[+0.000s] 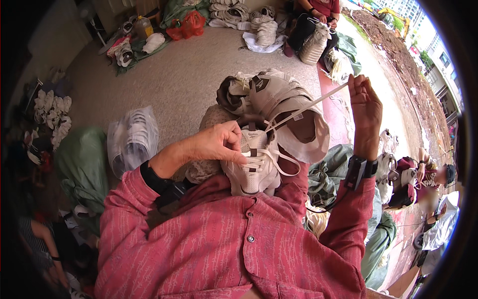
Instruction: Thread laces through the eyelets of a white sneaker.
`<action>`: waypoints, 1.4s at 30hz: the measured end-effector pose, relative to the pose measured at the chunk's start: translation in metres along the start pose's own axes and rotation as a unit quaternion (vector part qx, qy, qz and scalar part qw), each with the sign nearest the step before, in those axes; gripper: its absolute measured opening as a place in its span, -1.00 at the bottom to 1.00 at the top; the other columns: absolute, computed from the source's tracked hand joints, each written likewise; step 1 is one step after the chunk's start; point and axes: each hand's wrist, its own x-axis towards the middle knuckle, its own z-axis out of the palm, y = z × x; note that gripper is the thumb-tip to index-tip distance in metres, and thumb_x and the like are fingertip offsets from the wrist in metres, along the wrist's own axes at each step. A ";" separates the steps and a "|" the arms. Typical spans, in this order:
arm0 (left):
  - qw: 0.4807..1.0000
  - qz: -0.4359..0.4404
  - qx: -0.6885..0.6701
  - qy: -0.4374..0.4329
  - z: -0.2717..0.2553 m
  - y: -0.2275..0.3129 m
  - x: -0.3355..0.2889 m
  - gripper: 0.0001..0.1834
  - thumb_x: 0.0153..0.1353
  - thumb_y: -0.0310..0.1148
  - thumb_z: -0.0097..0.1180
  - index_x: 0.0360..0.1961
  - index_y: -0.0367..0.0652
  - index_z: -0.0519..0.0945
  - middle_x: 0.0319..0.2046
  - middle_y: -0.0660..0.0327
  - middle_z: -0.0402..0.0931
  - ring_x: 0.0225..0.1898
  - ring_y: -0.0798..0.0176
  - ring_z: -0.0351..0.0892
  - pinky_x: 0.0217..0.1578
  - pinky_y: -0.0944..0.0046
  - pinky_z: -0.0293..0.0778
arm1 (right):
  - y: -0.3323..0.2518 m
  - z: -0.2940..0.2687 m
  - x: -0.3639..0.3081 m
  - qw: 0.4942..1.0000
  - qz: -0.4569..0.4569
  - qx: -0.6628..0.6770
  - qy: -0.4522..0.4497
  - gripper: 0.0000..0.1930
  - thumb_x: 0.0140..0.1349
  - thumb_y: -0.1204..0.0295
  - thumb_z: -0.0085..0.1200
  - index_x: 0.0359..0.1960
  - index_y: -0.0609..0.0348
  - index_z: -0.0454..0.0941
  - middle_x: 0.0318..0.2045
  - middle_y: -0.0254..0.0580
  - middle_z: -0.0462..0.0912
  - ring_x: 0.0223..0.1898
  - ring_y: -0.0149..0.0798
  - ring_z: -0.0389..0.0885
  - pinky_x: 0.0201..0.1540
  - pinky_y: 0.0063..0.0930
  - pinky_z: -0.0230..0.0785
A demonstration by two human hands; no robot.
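Observation:
A beige-white sneaker [251,177] rests in my lap with its toe toward me, its pale lace crossed over the lower part of the tongue. My left hand [219,143] is closed on the sneaker's left side, its thumb near the lacing. Raised out to the right, my right hand [365,102] pinches one end of the shoelace [308,105]. That lace runs taut from the sneaker's upper eyelets up to my fingers. A looser loop of lace hangs at the sneaker's right side. Just beyond lies a stack of nested beige shoes [276,97], partly behind the sneaker.
A clear bag of white shoes [134,139] stands on the floor to the left, beside a green sack [82,159]. At the far right, another person [318,20] sits with a bundle of shoes [315,45]. A red plastic bag [188,26] lies at the back.

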 end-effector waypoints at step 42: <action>0.900 -0.090 0.381 0.192 -0.094 0.018 -0.030 -0.77 0.11 -0.32 0.28 -0.21 -0.15 0.65 -0.33 0.17 0.57 -0.29 0.17 0.61 -0.24 0.15 0.51 | 0.105 -0.020 -0.105 0.693 0.024 -0.699 -0.173 -0.70 0.18 0.55 0.19 -0.03 0.19 0.56 -0.08 -0.11 0.54 -0.17 -0.17 0.60 -0.09 -0.41 0.46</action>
